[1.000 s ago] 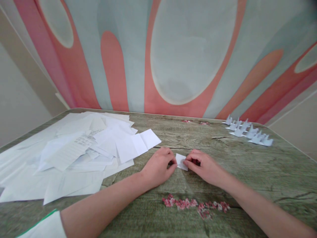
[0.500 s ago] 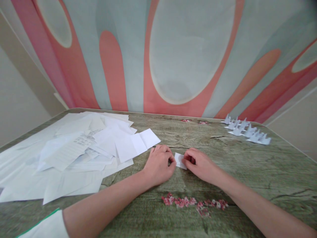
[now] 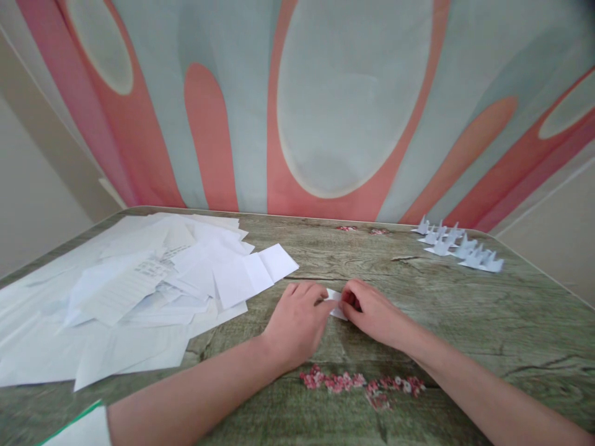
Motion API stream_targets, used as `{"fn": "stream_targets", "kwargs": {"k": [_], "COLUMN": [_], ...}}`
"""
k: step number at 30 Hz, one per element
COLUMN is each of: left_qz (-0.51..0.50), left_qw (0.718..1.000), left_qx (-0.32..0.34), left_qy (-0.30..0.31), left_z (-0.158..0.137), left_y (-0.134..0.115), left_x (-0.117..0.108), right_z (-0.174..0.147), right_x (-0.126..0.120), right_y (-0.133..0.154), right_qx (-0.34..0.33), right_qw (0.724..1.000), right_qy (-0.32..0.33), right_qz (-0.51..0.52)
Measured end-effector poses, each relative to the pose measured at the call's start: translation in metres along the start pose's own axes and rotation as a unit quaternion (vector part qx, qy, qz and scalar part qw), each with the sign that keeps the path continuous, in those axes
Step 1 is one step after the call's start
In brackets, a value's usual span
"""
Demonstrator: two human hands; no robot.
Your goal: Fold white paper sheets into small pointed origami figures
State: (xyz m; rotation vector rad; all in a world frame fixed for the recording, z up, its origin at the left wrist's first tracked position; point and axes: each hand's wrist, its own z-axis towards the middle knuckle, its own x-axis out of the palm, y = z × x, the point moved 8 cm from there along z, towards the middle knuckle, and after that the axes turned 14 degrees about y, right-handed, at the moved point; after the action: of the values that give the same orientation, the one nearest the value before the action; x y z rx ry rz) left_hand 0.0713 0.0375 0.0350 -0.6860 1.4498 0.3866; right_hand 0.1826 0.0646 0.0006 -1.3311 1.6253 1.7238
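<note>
A small folded piece of white paper [image 3: 335, 303] lies on the green wood-grain table [image 3: 465, 322], mostly covered by my fingers. My left hand [image 3: 297, 322] presses on its left side with fingers stretched flat over it. My right hand [image 3: 372, 313] pinches its right side, fingers curled on the paper. Both hands rest on the tabletop near its middle and almost touch each other.
A loose heap of white paper sheets [image 3: 139, 291] covers the table's left part. Several small folded white paper figures [image 3: 458, 248] stand in a row at the far right. A pink flower print [image 3: 362, 384] marks the table near me. A patterned wall rises behind.
My two hands have come closer together over the paper piece. My left fingers now lie flat across it, so less of it shows.
</note>
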Motion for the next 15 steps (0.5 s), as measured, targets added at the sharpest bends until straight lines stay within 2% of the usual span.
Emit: {"fn": "stream_targets", "kwargs": {"k": [2, 5, 15], "left_qz": [0.051, 0.085, 0.085], "left_qw": [0.998, 0.996, 0.994], "left_qx": [0.020, 0.001, -0.040], "left_qy": [0.019, 0.033, 0.050], "left_z": [-0.005, -0.010, -0.012], "left_y": [-0.011, -0.015, -0.009], "left_x": [0.001, 0.004, 0.014], "right_z": [0.000, -0.001, -0.002], "right_x": [0.000, -0.001, -0.002], "right_y": [0.001, 0.002, 0.005], "right_qx": [-0.005, -0.011, -0.017], "right_qw": [1.000, 1.000, 1.000], "right_qy": [-0.003, -0.005, -0.006], "right_qz": [0.002, 0.005, -0.005]}}
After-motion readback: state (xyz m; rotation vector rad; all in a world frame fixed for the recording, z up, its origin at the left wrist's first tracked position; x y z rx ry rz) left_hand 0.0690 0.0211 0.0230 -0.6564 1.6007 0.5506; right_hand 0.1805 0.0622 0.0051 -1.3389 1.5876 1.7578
